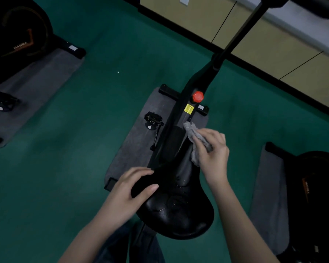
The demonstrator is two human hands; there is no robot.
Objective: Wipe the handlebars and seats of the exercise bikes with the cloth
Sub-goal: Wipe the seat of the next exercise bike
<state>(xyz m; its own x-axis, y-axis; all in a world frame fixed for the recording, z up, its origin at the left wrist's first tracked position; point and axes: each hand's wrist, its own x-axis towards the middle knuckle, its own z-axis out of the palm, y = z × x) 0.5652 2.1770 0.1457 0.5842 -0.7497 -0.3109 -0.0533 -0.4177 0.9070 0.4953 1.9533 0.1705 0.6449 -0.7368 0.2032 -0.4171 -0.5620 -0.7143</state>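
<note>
black saddle (175,205) lies lengthwise, narrow nose toward the red knob (198,96); right hand (213,150) grips the grey cloth (191,130) at the nose, left hand (125,190) clasps its left edge.

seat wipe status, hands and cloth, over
Left hand grips seat. Right hand holds cloth by seat's nose. Nothing in the way.

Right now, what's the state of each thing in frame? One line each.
seat: gripped on its left side, cloth at its nose, top glossy
cloth: bunched, held against the right of the seat's nose
left hand: grips the seat
right hand: holds the cloth
pedal: free, nothing on it
red knob: untouched
</note>
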